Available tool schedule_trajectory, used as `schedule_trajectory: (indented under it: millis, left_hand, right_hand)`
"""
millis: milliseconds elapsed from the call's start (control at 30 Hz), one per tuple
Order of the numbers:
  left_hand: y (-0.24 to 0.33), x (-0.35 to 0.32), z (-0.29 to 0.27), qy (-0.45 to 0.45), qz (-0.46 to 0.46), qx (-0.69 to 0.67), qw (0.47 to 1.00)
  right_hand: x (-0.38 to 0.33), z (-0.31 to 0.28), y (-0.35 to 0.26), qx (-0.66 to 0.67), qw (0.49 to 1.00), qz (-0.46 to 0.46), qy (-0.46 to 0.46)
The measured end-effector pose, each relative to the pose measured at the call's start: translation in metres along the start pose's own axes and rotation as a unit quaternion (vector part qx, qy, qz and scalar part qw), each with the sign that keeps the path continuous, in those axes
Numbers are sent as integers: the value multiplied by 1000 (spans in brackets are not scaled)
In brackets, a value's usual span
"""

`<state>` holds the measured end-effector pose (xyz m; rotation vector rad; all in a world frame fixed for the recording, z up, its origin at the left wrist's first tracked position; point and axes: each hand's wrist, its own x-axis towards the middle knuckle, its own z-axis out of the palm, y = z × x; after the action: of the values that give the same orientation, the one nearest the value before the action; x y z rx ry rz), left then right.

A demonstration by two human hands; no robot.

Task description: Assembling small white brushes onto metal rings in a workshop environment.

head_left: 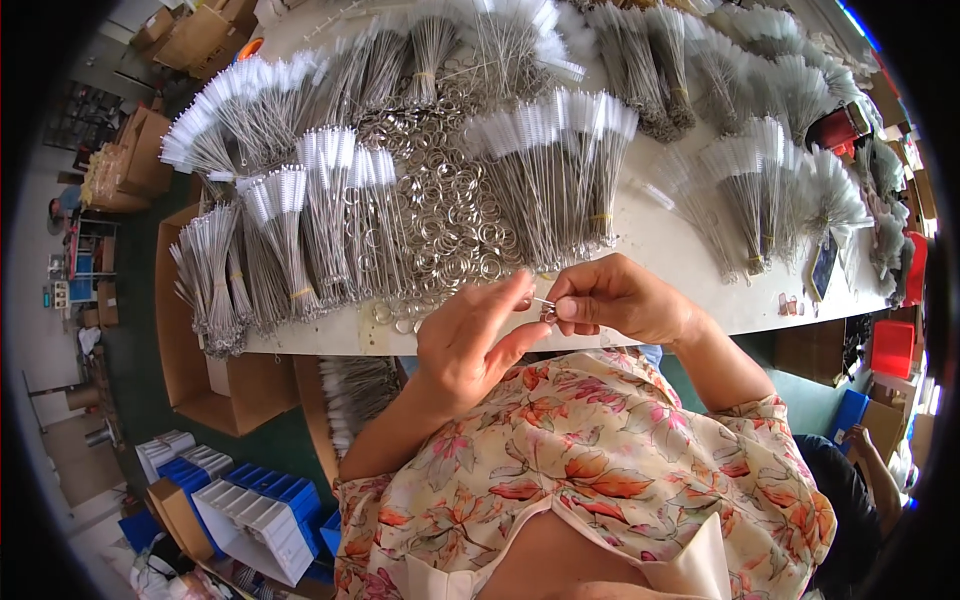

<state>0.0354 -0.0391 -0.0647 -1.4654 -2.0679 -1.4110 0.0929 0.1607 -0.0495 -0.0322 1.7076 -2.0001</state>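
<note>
In the head view, just below the centre of the frame, the right hand (632, 303) is pinching a small metal piece (548, 311), and the left hand (465, 340) is hovering right beside it, thumb and fingers parted! Higher up, metal rings (455, 220) are lying heaped between white-bristled brushes (322, 210).

No text, labels, numbers or signs readable (not even at edges)

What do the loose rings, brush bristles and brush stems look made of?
Loose rings: polished metal, perhaps plated steel, given bright glints.
Brush bristles: probably plastic, perhaps nylon; translucent white, fine strands.
Brush stems: likely metal wire; thin, silvery-grey sheen.
</note>
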Motion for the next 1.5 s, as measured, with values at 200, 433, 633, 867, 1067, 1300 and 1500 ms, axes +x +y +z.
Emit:
schedule_trajectory:
  millis: [200, 433, 633, 867, 1067, 1300, 1500]
  left_hand:
    - [-3, -3, 4, 20, -34, 5, 999]
    - [-8, 4, -1, -62, 73, 50, 994]
    - [-59, 24, -11, -115, 58, 89, 988]
    - [-183, 35, -56, -190, -76, 188, 960]
    - [-164, 41, -52, -196, -47, 228, 953]
    - [-112, 33, -44, -7, -326, -53, 944]
    - [-70, 31, -26, 123, -322, -204, 916]
  right_hand:
    - [3, -1, 5, -13, 1000, -11, 15]
    - [1, -6, -1, -31, 999, 6, -14]
    - [-16, -28, 6, -205, 975, 80, 41]
    - [-33, -39, 58, -683, 703, 61, 187]
    - [2, -19, 27, -357, 889, -97, 268]
    - [51, -3, -14, -238, 935, -162, 209]
    - [76, 7, -9, -120, 929, -250, 244]
